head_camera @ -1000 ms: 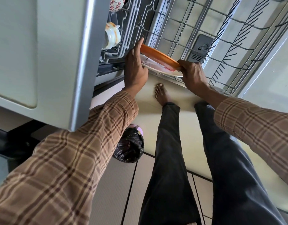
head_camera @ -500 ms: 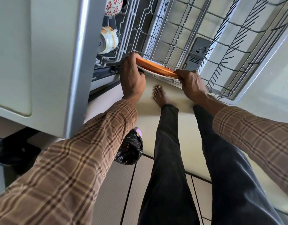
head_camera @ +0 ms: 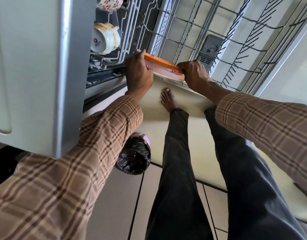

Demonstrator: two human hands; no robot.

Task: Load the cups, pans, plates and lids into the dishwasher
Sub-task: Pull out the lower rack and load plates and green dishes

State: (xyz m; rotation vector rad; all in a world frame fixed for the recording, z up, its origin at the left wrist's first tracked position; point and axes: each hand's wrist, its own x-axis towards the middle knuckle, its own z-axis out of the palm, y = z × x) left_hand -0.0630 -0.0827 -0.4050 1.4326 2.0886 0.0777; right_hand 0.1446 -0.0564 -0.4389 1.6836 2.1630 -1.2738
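Looking down from the head view, two hands are seen on a stack of plates, apparently two: an orange plate (head_camera: pixel 159 60) on top and a pale plate (head_camera: pixel 166 73) with a red mark beneath it. The left hand (head_camera: pixel 138 73) is curled round the stack's left edge, thumb on top; the right hand (head_camera: pixel 192 72) is curled round its right edge. The stack is held almost level at the near edge of the pulled-out lower rack (head_camera: pixel 235 54), just above the open dishwasher door (head_camera: pixel 197 129). Two cups are counted in the rack further in at the left: a white cup with orange trim (head_camera: pixel 104 39) lying on its side and a red-flowered cup (head_camera: pixel 109 2) above it, partly cut off. One bin lined with a black bag (head_camera: pixel 134 158) is seen on the floor beside the door.

Compared with a second ago, the plates have been lowered and tipped from a steep slant to nearly flat, and the left thumb, raised before, is now laid along the orange rim. Both grips have been kept.
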